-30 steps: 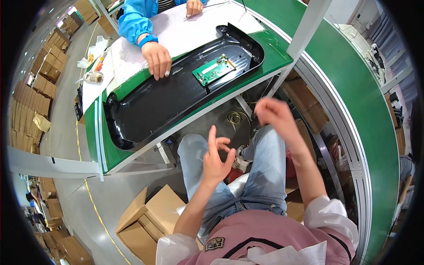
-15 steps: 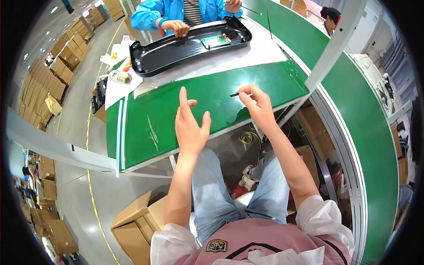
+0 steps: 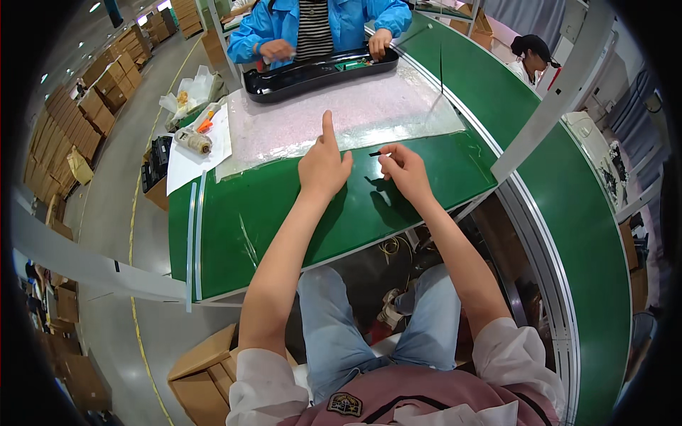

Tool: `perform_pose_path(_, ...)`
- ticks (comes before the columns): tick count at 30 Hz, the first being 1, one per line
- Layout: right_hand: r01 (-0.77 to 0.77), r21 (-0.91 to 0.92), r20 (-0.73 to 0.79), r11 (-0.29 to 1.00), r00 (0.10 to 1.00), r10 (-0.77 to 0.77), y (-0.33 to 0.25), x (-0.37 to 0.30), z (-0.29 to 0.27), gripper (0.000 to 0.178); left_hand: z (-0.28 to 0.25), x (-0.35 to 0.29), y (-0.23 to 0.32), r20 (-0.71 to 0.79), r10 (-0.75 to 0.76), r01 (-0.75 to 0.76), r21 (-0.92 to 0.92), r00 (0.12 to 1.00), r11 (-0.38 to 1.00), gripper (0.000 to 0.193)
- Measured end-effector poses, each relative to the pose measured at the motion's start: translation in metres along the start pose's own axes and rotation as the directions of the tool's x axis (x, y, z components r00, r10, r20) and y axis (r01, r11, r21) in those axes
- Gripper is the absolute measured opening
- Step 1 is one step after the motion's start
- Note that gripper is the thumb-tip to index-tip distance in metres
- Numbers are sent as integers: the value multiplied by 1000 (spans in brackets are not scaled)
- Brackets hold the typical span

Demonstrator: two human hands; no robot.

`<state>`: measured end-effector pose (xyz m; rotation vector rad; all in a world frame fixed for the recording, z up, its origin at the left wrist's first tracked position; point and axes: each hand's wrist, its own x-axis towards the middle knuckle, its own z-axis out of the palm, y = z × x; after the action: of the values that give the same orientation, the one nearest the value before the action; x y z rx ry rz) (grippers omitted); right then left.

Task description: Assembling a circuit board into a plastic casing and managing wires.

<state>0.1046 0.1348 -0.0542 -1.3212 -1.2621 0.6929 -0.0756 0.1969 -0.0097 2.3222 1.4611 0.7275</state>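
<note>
My left hand [image 3: 323,169] is above the green table [image 3: 284,238], with its index finger stretched forward, its thumb apart and its other fingers curled. Nothing shows in it. To its right, my right hand [image 3: 406,172] pinches a small, thin black strip [image 3: 375,154] between thumb and fingertips. Past both hands lies a pale mat [image 3: 284,128]. A long black plastic housing [image 3: 284,90] rests at its far end, with a green circuit board [image 3: 352,65] inside. A co-worker in blue sleeves has one hand [image 3: 380,42] on the housing and the other [image 3: 277,50] over its left part.
At the table's left stand a bottle-like container [image 3: 193,140], an orange-handled tool [image 3: 206,124] and crumpled plastic bags [image 3: 188,92]. A white post [image 3: 533,128] rises at the table's right corner, beside a curved green conveyor [image 3: 590,248]. An open cardboard box [image 3: 202,369] is on the floor at left.
My left hand has moved forward and right, its fingers curling except the index. My right hand still pinches the black strip. The co-worker has drawn the housing farther away, and their hands have shifted.
</note>
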Motion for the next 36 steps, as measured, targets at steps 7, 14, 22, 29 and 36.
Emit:
perform_pose_path(7,35,58,-149,998,988,-26,6,68,2,19,56,28,-34,-332,245,-226,95,911,970,92)
perform_pose_path(14,88,247,-338,965,941,1,30,132,25,22,56,33,-41,-269,16,-107,-328,963,939,92)
perform_pose_path(22,111,173,-233,979,970,-69,57,134,24,20,56,36,-44,-250,3,-110,-412,968,905,91)
perform_pose_path(29,157,167,-215,973,969,-119,62,136,25,20,54,36,-46,-238,10,-116,-437,971,892,90)
perform_pose_path(36,132,101,-175,986,978,-113,60,134,23,21,58,37,-47,-241,10,-115,-429,970,896,89)
